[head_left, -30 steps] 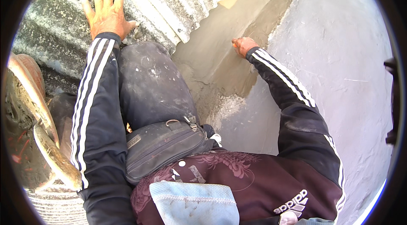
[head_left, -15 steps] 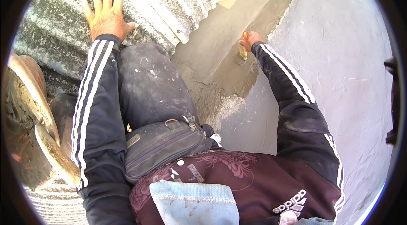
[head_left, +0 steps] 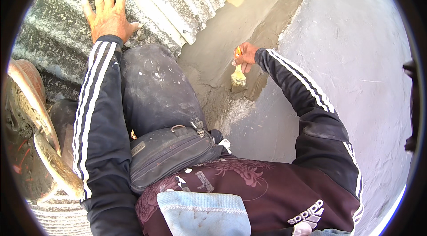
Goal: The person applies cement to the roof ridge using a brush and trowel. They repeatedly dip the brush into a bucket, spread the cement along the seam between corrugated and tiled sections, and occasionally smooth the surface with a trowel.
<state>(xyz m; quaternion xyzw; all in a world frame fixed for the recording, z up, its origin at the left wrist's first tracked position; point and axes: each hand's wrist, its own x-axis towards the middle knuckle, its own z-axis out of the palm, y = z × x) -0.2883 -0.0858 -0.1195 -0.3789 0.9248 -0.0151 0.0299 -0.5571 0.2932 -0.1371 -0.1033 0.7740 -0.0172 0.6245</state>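
My left hand (head_left: 110,20) rests spread on a weathered corrugated sheet (head_left: 160,7), fingers apart, above my dark, dusty trouser leg (head_left: 158,87). My right hand (head_left: 247,57) grips a flat brush (head_left: 238,77) by its orange handle, bristles pointing down onto a band of grey mortar (head_left: 209,67). The mortar runs along the sheet's wavy edge and meets a smooth pale grey surface (head_left: 347,58) on the right. A rough whitish patch (head_left: 240,109) lies just below the brush.
At the left edge is a bucket-like container (head_left: 21,116) smeared with cement, with curved pale pieces (head_left: 58,165) beside it. A dark waist bag (head_left: 173,156) lies across my lap, and a light blue cloth (head_left: 202,209) hangs at my front.
My right hand has moved down and toward me along the mortar, and the brush now shows more fully. My left hand stays on the sheet.
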